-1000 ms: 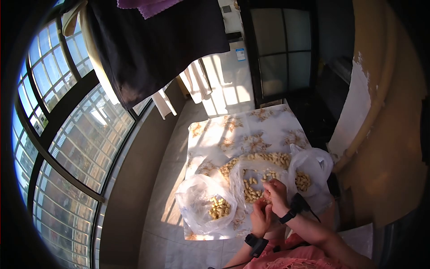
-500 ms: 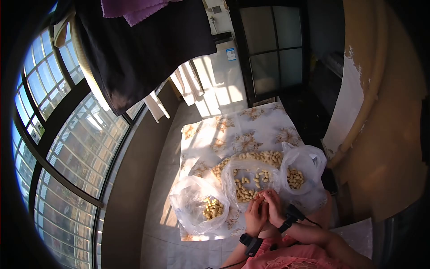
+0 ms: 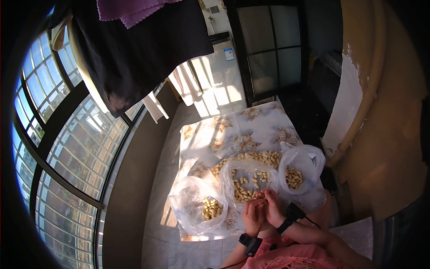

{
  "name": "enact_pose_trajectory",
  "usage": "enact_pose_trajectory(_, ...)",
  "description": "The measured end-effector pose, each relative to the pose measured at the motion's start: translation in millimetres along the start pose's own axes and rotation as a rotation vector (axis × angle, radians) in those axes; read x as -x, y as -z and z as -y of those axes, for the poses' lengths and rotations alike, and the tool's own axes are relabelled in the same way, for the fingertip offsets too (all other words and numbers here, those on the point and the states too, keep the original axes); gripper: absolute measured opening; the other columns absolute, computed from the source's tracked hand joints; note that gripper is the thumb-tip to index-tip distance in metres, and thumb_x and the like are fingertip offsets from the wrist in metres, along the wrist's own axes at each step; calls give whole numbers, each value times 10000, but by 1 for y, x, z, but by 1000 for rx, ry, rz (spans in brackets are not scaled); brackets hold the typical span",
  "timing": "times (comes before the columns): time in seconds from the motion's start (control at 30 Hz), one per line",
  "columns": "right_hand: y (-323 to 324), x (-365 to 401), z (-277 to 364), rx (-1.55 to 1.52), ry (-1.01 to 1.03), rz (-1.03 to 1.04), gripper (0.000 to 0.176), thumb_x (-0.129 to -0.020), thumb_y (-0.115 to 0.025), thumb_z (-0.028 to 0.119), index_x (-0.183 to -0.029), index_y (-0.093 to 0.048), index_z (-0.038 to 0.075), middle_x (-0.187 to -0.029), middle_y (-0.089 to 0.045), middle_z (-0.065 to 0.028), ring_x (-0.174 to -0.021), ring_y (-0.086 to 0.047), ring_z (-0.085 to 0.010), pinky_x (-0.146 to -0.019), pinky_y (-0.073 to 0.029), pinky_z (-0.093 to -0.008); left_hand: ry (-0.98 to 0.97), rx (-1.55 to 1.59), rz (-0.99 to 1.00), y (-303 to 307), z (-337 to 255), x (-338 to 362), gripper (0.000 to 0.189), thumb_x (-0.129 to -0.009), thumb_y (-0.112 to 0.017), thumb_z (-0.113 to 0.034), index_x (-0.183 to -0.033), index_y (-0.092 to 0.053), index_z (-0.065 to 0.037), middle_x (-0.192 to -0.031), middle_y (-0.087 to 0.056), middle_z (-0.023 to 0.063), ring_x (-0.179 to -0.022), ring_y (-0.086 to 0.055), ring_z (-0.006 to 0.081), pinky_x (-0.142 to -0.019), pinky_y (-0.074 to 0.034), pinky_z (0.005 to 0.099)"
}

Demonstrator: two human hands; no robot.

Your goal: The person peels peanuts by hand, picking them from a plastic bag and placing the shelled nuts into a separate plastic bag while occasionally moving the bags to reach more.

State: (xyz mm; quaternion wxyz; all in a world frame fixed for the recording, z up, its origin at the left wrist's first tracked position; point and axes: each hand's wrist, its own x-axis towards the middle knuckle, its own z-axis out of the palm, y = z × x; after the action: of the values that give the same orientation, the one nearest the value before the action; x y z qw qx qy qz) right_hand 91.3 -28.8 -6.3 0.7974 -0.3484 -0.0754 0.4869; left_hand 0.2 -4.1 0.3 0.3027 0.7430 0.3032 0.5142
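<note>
My left hand [image 3: 254,214] and my right hand [image 3: 274,207] are pressed together at the near edge of the table, fingers curled in against each other. Whatever is pinched between the fingertips is too small and covered to make out. Just beyond them lies a clear plastic bag [image 3: 227,179], spread wide, with peanuts [image 3: 242,193] inside it. To the left stands another open plastic bag [image 3: 184,204] holding a small heap of yellowish peanuts [image 3: 211,209]. A third bag [image 3: 314,158], on the right, contains more peanuts [image 3: 294,178].
Loose peanuts [image 3: 264,157] form a band behind the middle bag on the flowered tablecloth [image 3: 210,130]. Dark clothing [image 3: 143,54] hangs overhead on the left, beside the barred window [image 3: 85,143]. A glass-paned door [image 3: 268,49] stands at the back.
Both hands stay together over the near edge; the fingers have shifted slightly, the left hand's bending down more. The view has moved a little, and the bags look unchanged.
</note>
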Motion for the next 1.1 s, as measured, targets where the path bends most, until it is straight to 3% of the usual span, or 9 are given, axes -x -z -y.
enact_pose_trajectory(0.07,-1,-1,2,-16,-10,-11,163,-1008,-598,238,-1032,-564,81,-1052,-643,-84,-939,-611,-169,-879,-495,-303,16,-12,6,1,1,3,178,-865,-680,-46,-1038,-644,-66,-1028,-658,138,-895,-665,335,-745,-535,390)
enact_pose_trajectory(0.17,0,-4,10,37,32,-41,163,-1008,-608,237,-998,-565,79,-944,-644,-46,-800,-587,-109,-716,-488,-249,62,17,-40,1,0,4,91,-905,-630,-54,-992,-633,-28,-905,-667,132,-794,-652,281,-697,-512,352)
enact_pose_trajectory(0.23,3,-5,22,261,140,31,162,-1000,-617,222,-922,-601,80,-823,-622,-8,-647,-508,-56,-560,-415,-212,140,-40,22,3,0,6,94,-946,-613,-118,-984,-628,-34,-823,-660,125,-726,-649,266,-653,-503,351)
enact_pose_trajectory(0.33,13,-8,33,610,278,96,174,-991,-628,174,-861,-619,59,-730,-592,23,-594,-453,-21,-507,-348,-198,148,-24,49,4,2,5,125,-965,-607,-155,-1001,-626,-37,-781,-654,119,-672,-640,258,-630,-502,352)
enact_pose_trajectory(0.47,23,-6,39,1048,611,248,87,-914,-691,76,-868,-659,9,-720,-602,-19,-616,-497,-56,-545,-390,-231,210,-28,125,5,5,7,129,-962,-617,-151,-1039,-618,-49,-908,-680,140,-766,-668,323,-688,-518,388)
enact_pose_trajectory(0.7,16,-3,41,1107,506,313,136,-911,-702,141,-1008,-722,49,-857,-687,-105,-720,-665,-211,-636,-506,-306,102,-59,47,1,5,3,114,-917,-643,-60,-1026,-624,-30,-890,-653,140,-760,-639,300,-685,-501,369)
enact_pose_trajectory(0.97,16,-3,43,1102,510,341,143,-917,-699,156,-1010,-723,50,-860,-689,-103,-724,-667,-216,-631,-503,-306,98,-47,32,2,-1,0,115,-902,-629,-18,-1015,-635,-34,-887,-652,132,-753,-640,272,-671,-498,353)
enact_pose_trajectory(1.03,16,-3,43,1095,507,340,142,-919,-698,156,-1006,-722,47,-858,-688,-104,-726,-668,-216,-630,-503,-306,159,-60,73,3,0,2,176,-886,-629,-31,-1061,-629,-56,-954,-658,143,-834,-653,351,-700,-512,412)
enact_pose_trajectory(1.1,15,-3,44,1098,525,345,140,-918,-697,153,-996,-720,39,-851,-683,-106,-727,-666,-224,-630,-502,-310,153,-71,73,4,-1,1,172,-891,-633,-38,-1061,-630,-57,-945,-659,143,-822,-654,347,-694,-512,409)
